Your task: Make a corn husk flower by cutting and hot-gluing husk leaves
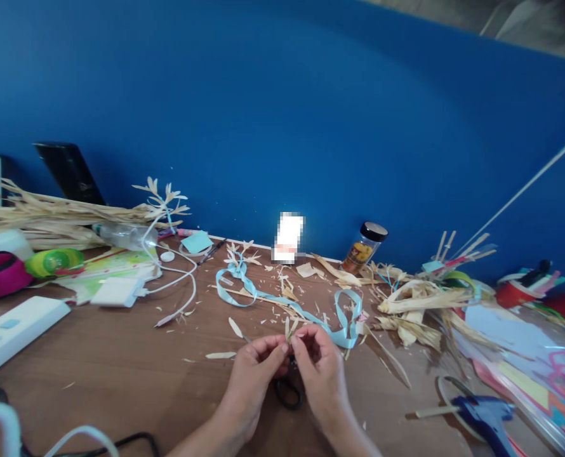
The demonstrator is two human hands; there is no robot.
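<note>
My left hand (pixel 252 373) and my right hand (pixel 321 367) meet low in the middle of the head view, thumbs and fingers pinched together. Between the fingertips stand small pale corn-husk petals (pixel 289 327); both hands grip them, and their lower ends are hidden. Beneath the hands lies a pair of scissors, mostly covered, with a black handle loop (pixel 288 395) showing. A cut petal (pixel 235 327) rests left of the fingers. Light-blue ribbon (pixel 279 299) winds across the table just beyond, beside a finished-looking husk flower (pixel 242 255).
A blue glue gun (pixel 485 411) lies at the lower right, near dry husks (pixel 420 298). By the blue partition (pixel 282 114) stand a jar (pixel 364 249) and a blurred bright screen (pixel 288 238). Left are a charger (pixel 115 291), cables and a power strip (pixel 23 333).
</note>
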